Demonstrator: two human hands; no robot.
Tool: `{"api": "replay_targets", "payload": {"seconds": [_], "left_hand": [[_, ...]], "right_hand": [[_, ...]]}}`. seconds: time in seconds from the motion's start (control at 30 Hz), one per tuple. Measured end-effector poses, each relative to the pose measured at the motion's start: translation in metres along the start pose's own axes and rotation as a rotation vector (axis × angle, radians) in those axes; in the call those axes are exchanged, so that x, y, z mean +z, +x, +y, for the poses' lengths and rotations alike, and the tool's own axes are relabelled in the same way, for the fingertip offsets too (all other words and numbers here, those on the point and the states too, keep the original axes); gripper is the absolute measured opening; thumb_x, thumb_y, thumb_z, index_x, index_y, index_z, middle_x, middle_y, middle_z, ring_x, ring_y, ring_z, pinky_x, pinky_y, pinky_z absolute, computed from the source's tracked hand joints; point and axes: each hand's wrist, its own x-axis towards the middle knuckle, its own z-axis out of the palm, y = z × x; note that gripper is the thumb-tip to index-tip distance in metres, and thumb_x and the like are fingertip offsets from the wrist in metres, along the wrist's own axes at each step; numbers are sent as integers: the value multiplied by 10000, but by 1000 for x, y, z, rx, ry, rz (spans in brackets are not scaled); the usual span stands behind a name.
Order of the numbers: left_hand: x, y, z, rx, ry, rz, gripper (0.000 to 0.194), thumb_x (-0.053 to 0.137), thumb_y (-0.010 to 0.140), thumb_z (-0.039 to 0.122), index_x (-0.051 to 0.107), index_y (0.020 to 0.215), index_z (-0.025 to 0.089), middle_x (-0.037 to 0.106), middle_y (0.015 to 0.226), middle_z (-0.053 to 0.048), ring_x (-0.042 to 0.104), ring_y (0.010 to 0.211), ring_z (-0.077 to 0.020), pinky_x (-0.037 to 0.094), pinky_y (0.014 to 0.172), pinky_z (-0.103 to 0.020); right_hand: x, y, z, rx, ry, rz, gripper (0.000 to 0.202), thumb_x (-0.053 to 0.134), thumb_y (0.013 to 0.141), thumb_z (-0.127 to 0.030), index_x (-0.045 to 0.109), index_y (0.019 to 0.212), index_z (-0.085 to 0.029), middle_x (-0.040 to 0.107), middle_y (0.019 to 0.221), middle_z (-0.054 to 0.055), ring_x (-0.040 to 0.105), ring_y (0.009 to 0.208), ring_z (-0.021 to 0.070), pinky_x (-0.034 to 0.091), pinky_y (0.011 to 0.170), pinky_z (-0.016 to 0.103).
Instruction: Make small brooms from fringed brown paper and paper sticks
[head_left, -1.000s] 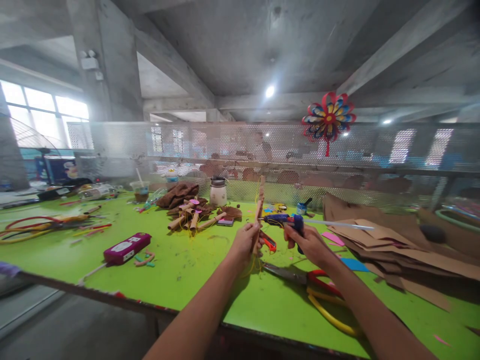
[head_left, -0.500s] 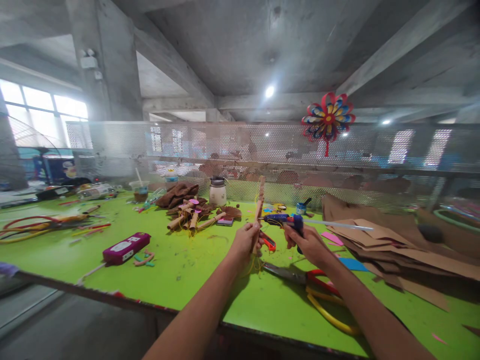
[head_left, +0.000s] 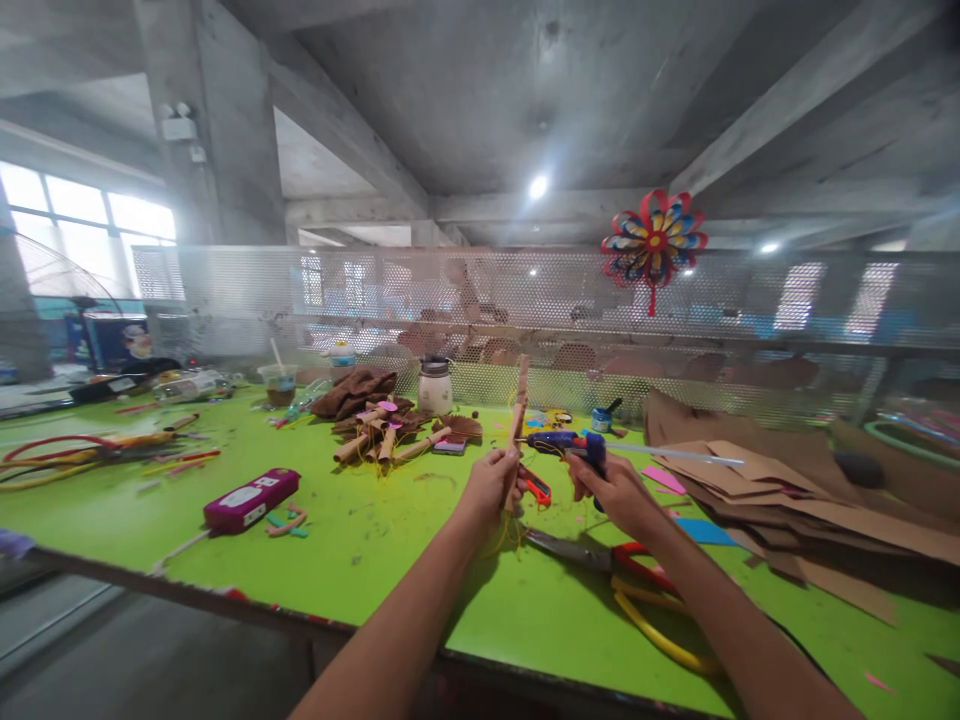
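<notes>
Pinched upright in my left hand (head_left: 491, 487) is a narrow brown paper strip (head_left: 520, 392), with thin yellow string (head_left: 512, 535) trailing beneath it. My right hand (head_left: 616, 487) is wrapped round a blue hot glue gun (head_left: 561, 441), and a long clear glue stick (head_left: 686, 453) juts out of its back. The gun's nozzle points left and is at or very near the strip; whether it touches I cannot tell. Between the hands a red utility knife (head_left: 537, 487) lies on the table. Large scissors (head_left: 600, 560) with red and yellow handles lie partly beneath my right forearm.
Brown paper sheets (head_left: 810, 510) are stacked at the right. A heap of paper rolls (head_left: 382, 430) stands beyond my left hand, near a white jar (head_left: 435, 388). A purple power strip (head_left: 253, 500) and more scissors (head_left: 82, 450) lie left on the green table (head_left: 337, 560). Perforated metal screen (head_left: 360, 290) behind.
Almost nothing differs. Both hands keep their hold on the strip and the glue gun, and the view has shifted very slightly.
</notes>
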Motion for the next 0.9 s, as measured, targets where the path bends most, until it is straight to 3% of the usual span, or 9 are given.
{"api": "replay_targets", "payload": {"seconds": [0.17, 0.37, 0.9], "left_hand": [[-1, 1, 0, -1, -4, 9, 234, 589, 754, 364, 491, 749, 152, 544, 563, 8, 469, 424, -66, 356, 419, -173], [-1, -4, 6, -65, -16, 16, 233, 587, 752, 367, 496, 820, 164, 544, 559, 21, 479, 426, -76, 357, 399, -168], [-4, -2, 7, -84, -81, 10, 146, 572, 784, 271, 514, 777, 137, 556, 557, 6, 475, 405, -54, 338, 384, -137]], "right_hand": [[0, -1, -1, 22, 84, -6, 436, 452, 825, -540, 533, 639, -153, 553, 566, 13, 545, 528, 136, 419, 547, 250], [-2, -3, -6, 14, 30, -4, 440, 433, 850, -517, 605, 704, -139, 590, 545, 23, 541, 540, 133, 400, 565, 244], [5, 0, -3, 7, 12, -10, 459, 424, 842, -533, 625, 709, -142, 568, 539, 13, 514, 531, 130, 398, 547, 243]]}}
